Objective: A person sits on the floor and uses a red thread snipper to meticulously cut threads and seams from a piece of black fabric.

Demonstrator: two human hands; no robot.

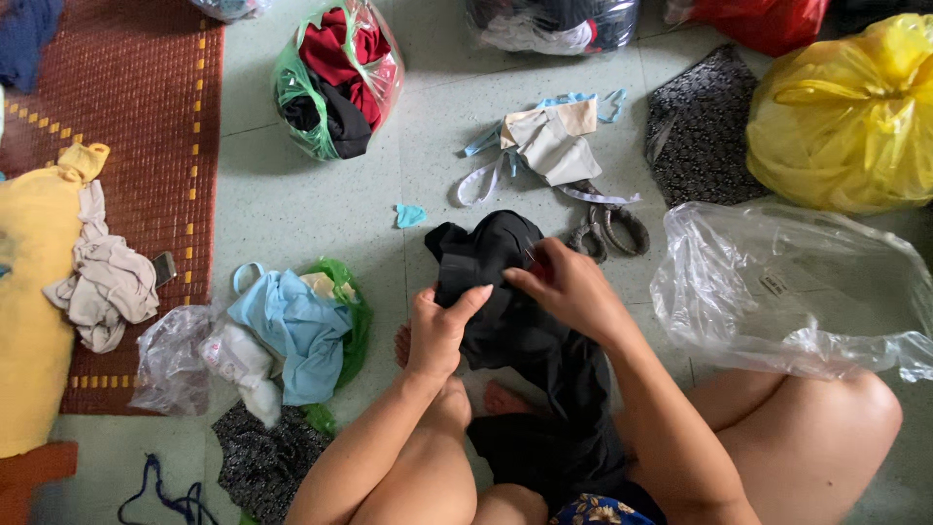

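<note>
A black garment [505, 292] is draped over my lap and out onto the pale tiled floor [292, 194]. My left hand [439, 326] grips its left side, thumb pressed on the cloth. My right hand [567, 287] pinches the fabric near the top, with something small and red at the fingertips that I cannot make out. Scissors with wrapped handles [610, 228] lie just beyond my right hand.
Fabric scraps [549, 144] lie ahead. A clear bag of red and black clothes [335, 78] stands farther back, a yellow bag [846, 117] at right, an empty clear bag [787, 292] beside my knee. Light blue cloth [296, 331] and a woven mat [126, 146] are at left.
</note>
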